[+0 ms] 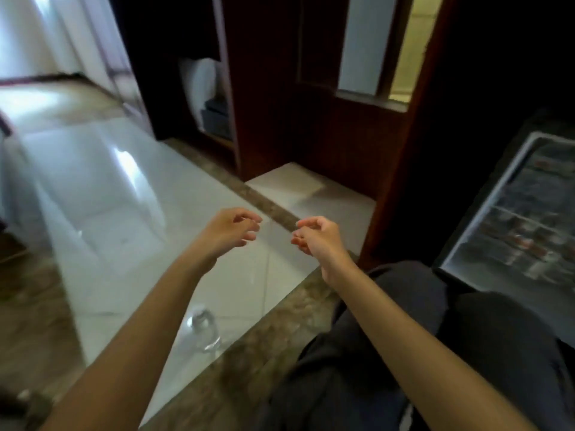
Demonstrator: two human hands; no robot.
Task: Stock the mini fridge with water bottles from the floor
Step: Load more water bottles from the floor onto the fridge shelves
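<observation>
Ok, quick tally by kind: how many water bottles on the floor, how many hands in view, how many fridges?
Water bottle on the floor: 1, clear, below the left forearm
Hands: 2, left hand and right hand, both empty
Mini fridge: 1, open; contents too blurred to count
Total: 4

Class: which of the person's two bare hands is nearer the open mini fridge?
The right hand; the open mini fridge lies on its side, the left hand farther away.

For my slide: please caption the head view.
Both empty hands, left and right, hover over tiled floor; clear bottle below, open fridge right.
</observation>
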